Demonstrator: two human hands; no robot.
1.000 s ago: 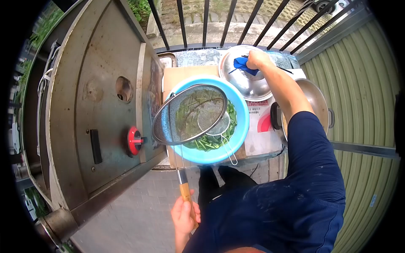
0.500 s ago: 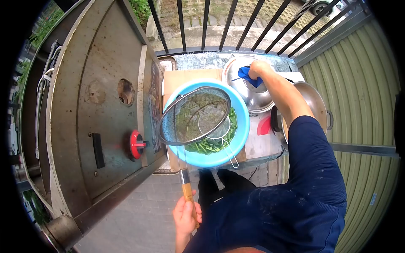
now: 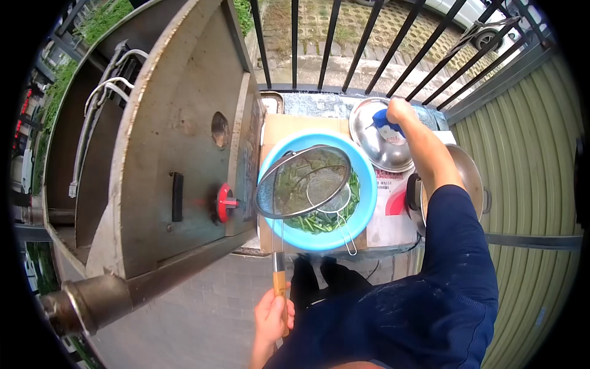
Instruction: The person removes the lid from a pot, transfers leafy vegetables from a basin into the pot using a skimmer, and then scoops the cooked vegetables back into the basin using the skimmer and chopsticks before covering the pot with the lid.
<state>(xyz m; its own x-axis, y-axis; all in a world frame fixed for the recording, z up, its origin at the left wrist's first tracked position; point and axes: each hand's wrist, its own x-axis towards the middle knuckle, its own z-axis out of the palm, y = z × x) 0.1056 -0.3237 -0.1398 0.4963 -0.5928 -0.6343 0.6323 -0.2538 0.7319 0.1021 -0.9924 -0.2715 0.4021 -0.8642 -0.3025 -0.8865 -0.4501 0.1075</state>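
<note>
My left hand (image 3: 273, 315) is wrapped round the wooden handle of a large mesh strainer (image 3: 295, 190), whose bowl lies tilted over a light blue basin (image 3: 366, 212). Cut green vegetables (image 3: 313, 222) fill the basin, seen partly through the mesh. A smaller wire strainer (image 3: 341, 208) also rests in there, its handle sticking out over the near rim. At the back right, my right hand (image 3: 401, 112) grips a blue cloth (image 3: 382, 122) against a domed metal lid (image 3: 369, 144). Whether a knob is under the cloth is hidden.
A two-handled metal pot (image 3: 470, 169) stands right of the lid, partly behind my right arm. On the left rises a large metal cabinet (image 3: 166, 111) with a red knob (image 3: 225, 203). Cardboard (image 3: 307, 125) lies under the basin; black railings (image 3: 362, 49) run behind.
The view has shifted, so the whole scene sits a little further right and lower. My right hand stays at the lid with the cloth; the left still holds the large strainer.
</note>
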